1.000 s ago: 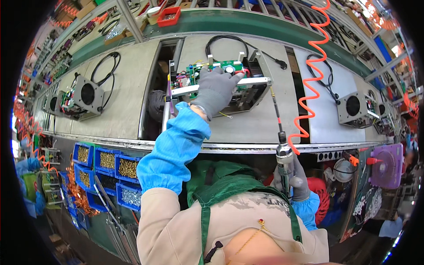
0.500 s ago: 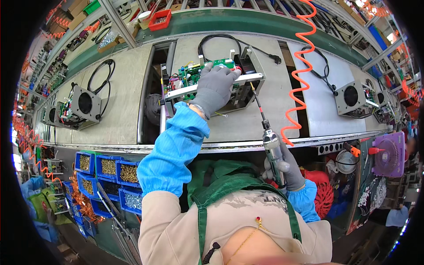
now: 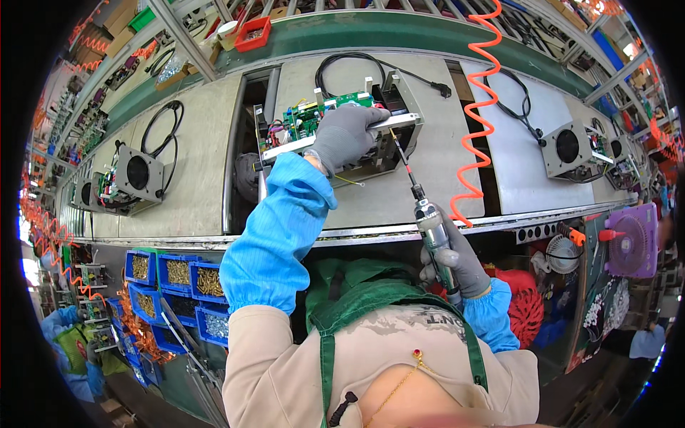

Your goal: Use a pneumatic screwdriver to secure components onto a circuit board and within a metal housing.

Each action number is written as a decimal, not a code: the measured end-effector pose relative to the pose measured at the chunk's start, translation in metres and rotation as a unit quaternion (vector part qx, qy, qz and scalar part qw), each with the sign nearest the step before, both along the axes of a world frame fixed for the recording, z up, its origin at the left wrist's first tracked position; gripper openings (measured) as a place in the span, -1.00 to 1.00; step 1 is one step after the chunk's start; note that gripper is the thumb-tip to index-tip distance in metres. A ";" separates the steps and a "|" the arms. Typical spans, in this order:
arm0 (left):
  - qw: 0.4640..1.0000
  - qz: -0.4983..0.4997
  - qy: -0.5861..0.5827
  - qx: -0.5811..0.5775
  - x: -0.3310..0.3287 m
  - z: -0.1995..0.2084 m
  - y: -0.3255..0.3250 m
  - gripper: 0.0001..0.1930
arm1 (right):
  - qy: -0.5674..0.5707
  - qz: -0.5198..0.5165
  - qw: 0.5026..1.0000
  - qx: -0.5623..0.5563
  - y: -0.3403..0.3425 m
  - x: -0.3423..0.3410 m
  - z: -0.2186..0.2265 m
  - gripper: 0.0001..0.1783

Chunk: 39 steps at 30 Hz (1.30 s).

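An open metal chassis (image 3: 421,100) with a green circuit board (image 3: 307,115) sits on the bench ahead of me. My left hand (image 3: 347,134), gloved in grey, is closed over the pale front rail (image 3: 285,150), with a forefinger reaching along it to the right. My right hand (image 3: 462,262), also gloved, grips a power screwdriver (image 3: 432,228). Its slim bit points up and left, the tip at the rail's right end, just beside my left fingertips. Whether a screw is on the tip is too small to tell. A black power cord (image 3: 342,58) loops behind the chassis.
An orange coiled hose (image 3: 477,114) hangs right of the chassis. Similar fan-fitted units stand left (image 3: 135,175) and right (image 3: 571,150). Blue bins (image 3: 178,271) of small hardware sit lower left. A red tray (image 3: 252,34) lies far back; a purple fan (image 3: 633,240) stands at right.
The screwdriver has moved left and slightly up with my right hand. My left fingers, spread over the board before, have drawn down onto the front rail. The chassis appears slightly further left.
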<state>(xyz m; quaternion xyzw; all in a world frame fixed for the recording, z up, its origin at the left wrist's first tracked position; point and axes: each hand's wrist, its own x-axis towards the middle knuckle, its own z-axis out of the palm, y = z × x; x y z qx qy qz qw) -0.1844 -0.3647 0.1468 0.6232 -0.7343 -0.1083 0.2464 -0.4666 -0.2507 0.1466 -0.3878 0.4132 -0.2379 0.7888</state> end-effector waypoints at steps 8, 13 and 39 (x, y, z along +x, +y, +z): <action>1.000 -0.014 0.019 0.007 0.003 -0.001 -0.002 -0.61 | 0.037 -0.001 0.999 -0.032 -0.005 0.005 -0.002 0.20; 1.000 -0.021 0.021 0.004 0.003 -0.001 0.000 -0.62 | 0.045 0.005 0.998 -0.043 -0.005 0.002 -0.001 0.12; 0.993 0.010 -0.104 -0.052 0.006 0.000 0.018 -0.67 | -0.277 -0.041 0.956 0.084 0.004 0.028 -0.006 -0.18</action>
